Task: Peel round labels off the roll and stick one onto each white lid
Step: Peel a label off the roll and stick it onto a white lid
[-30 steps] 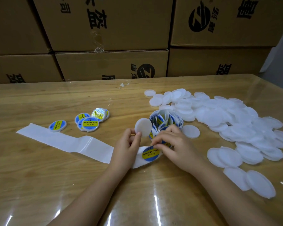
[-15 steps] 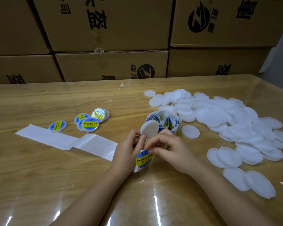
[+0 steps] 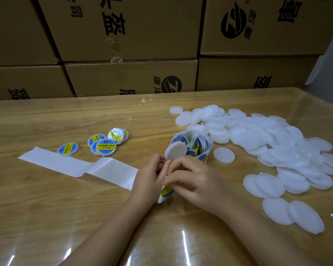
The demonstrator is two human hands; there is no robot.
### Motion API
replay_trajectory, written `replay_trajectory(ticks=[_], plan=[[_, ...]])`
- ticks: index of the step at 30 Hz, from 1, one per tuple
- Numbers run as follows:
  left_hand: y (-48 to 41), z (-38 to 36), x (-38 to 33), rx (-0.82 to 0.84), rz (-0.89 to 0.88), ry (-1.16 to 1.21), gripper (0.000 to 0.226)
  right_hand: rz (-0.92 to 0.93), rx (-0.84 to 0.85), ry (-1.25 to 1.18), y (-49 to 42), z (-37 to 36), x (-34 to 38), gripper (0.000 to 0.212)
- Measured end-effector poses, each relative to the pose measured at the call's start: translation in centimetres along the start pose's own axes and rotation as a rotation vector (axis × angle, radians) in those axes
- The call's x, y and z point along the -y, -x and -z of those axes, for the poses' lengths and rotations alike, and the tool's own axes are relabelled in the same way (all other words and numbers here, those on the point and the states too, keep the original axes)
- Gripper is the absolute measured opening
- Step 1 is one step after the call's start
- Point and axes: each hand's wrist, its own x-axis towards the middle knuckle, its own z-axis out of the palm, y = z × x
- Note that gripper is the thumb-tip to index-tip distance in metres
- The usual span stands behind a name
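Head view: white lid (image 3: 175, 150) pinched upright at fingertips of left hand (image 3: 149, 179), just in front of label roll (image 3: 195, 145). Right hand (image 3: 195, 181), fingers curled, pinches blue-yellow label (image 3: 166, 191) at near end of backing strip (image 3: 75, 166). Several labelled lids (image 3: 104, 148) lie left of the roll, loose pile of lids (image 3: 277, 148) to its right. All on counter (image 3: 46, 217).

Labelled lids (image 3: 104, 147) lie left of the roll (image 3: 197, 144), bare lids (image 3: 267, 143) right.

lids (image 3: 281, 143) white | labels (image 3: 104, 147) blue-yellow | backing strip (image 3: 75, 166) white | boxes (image 3: 131, 29) brown
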Motion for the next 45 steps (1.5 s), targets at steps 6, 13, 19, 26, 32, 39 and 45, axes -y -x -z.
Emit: replay_trajectory(ticks=[6,13,19,26,32,39,45], plan=[[-0.1,0.0,0.0,-0.010,0.030,0.058,0.018,-0.065,-0.241,-0.074,0.3,-0.5,-0.2,0.010],[-0.6,-0.1,0.4,-0.067,0.097,0.078,0.020,-0.212,-0.457,-0.210,-0.1,-0.1,0.1,0.007],[-0.8,0.7,0.1,-0.039,0.085,0.288,0.012,-0.643,-0.570,-0.517,-0.1,0.8,-0.9,0.025],[-0.7,0.8,-0.2,0.106,0.199,0.528,0.017,-0.779,-0.531,-0.451,0.1,0.5,-1.8,0.028],[-0.7,1.0,-0.3,0.159,0.221,0.601,0.016,-0.796,-0.449,-0.317,0.3,-0.1,-1.8,0.021],[-0.7,1.0,-0.3,0.173,0.221,0.600,0.018,-0.790,-0.423,-0.250,0.1,-0.3,-1.4,0.028],[-0.7,1.0,-0.2,0.177,0.222,0.588,0.018,-0.797,-0.406,-0.220,0.2,-0.3,-1.5,0.024]])
